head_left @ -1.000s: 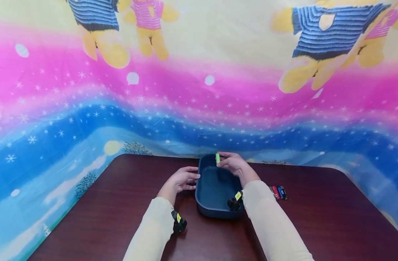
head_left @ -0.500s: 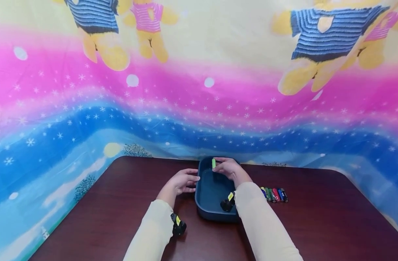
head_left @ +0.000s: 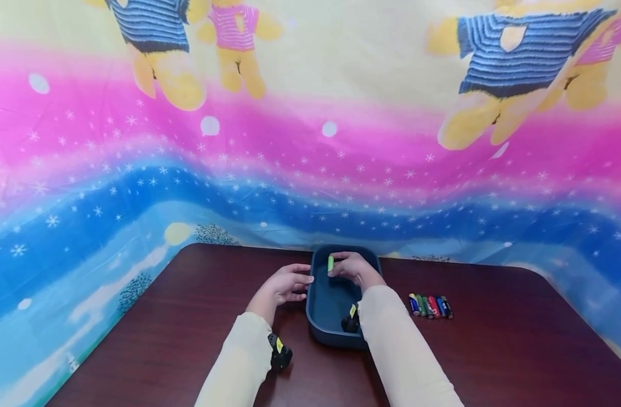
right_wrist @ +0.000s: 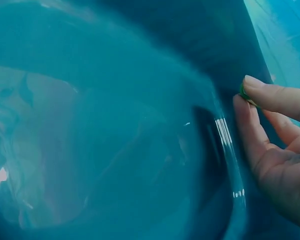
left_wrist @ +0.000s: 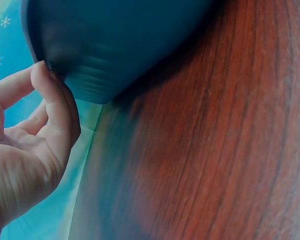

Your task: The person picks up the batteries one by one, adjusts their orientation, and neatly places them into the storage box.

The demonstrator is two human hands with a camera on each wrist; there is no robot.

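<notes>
A dark blue-grey tray [head_left: 336,341] stands on the table, its long side running away from the camera. Against its left rim rest the fingertips of the left hand [head_left: 285,284]; in the left wrist view, the left hand [left_wrist: 35,135] touches the tray's outer wall [left_wrist: 115,45] with thumb and fingers. Over the tray's far part, the right hand [head_left: 358,269] pinches a small light-green battery [head_left: 331,264] between thumb and fingers, held upright. The right wrist view shows the right hand [right_wrist: 277,130] with only the end of the green battery [right_wrist: 246,94] visible between the fingertips.
Several coloured batteries [head_left: 430,306] lie in a row on the brown table [head_left: 504,339], right of the tray. A patterned cloth [head_left: 290,135] hangs behind the table. Black wrist cameras sit on both sleeves.
The right hand has moved left and down with the green battery, lower over the tray. More of the battery row now shows beside the right sleeve. The left hand has hardly moved.
</notes>
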